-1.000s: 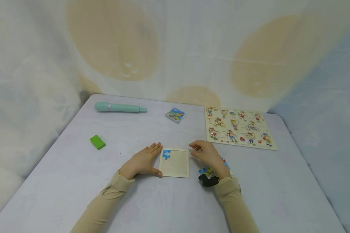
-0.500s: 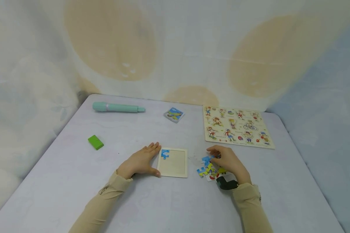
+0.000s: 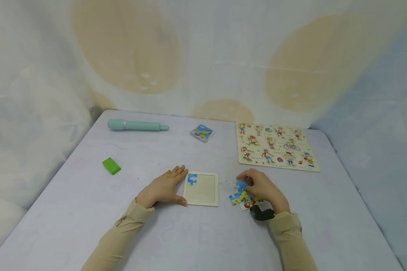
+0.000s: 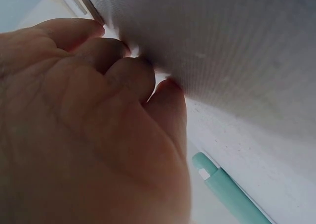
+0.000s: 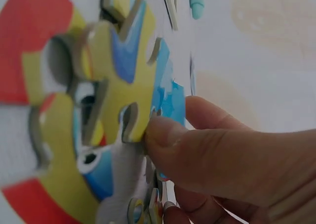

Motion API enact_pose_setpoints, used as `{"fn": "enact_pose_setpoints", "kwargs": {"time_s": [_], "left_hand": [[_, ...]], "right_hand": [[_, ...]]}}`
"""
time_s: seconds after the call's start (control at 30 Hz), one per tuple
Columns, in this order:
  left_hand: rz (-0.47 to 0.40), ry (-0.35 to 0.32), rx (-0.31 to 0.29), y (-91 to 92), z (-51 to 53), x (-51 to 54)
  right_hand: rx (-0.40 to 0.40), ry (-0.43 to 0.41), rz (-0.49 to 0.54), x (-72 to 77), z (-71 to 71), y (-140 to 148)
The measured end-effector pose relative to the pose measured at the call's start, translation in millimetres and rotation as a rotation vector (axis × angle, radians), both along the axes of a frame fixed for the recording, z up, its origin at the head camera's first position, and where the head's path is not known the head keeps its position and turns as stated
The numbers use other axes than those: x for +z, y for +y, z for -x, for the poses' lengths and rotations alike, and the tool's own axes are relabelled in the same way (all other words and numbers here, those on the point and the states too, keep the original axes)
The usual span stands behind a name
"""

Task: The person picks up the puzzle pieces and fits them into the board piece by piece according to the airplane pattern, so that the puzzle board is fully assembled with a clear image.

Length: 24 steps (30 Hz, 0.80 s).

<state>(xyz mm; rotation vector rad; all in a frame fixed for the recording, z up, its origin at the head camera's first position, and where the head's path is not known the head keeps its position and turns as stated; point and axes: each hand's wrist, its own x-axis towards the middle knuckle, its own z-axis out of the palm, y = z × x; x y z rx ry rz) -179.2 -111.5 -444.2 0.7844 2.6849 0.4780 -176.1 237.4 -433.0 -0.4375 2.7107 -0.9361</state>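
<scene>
A square wooden frame (image 3: pixel 201 205) lies on the table with one blue puzzle piece (image 3: pixel 192 178) in its upper left corner. My left hand (image 3: pixel 162 189) rests spread beside the frame, fingertips and thumb at its left edge. To the right, my right hand (image 3: pixel 265 189) pinches a blue piece (image 3: pixel 241 185) between thumb and fingers, over a heap of loose pieces (image 3: pixel 247 203). In the right wrist view the thumb presses on the blue piece (image 5: pixel 173 103), beside a yellow and blue piece (image 5: pixel 136 75). The right hand hides part of the heap.
A picture board (image 3: pixel 278 148) lies at the back right. Behind the frame is a small picture tile (image 3: pixel 202 133). A mint-green microphone-shaped object (image 3: pixel 137 125) lies at the back left, with a green block (image 3: pixel 111 165) in front of it.
My right hand has moved from the frame's right edge to the heap of pieces and now pinches a blue one. The left hand stays beside the frame.
</scene>
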Motion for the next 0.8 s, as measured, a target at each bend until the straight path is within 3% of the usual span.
{"fn": "enact_pose_setpoints", "kwargs": {"time_s": [0.23,0.5,0.63,0.8], "left_hand": [[0.002,0.008,-0.001,0.5,1.5,-1.2],[-0.011,0.002,0.003,2.1,0.1,0.9],[-0.012,0.007,0.004,1.7,-0.8,1.7],[-0.013,0.021,-0.001,0.3,-0.7,1.0]], "right_hand": [[-0.049,-0.001,0.005,0.5,1.0,0.3],[-0.148,0.053,-0.009,-1.3,5.2,-5.3],[-0.174,0.103,0.004,0.2,10.9,-15.2],[-0.185,0.09,0.061,3.5,16.6,-39.3]]}}
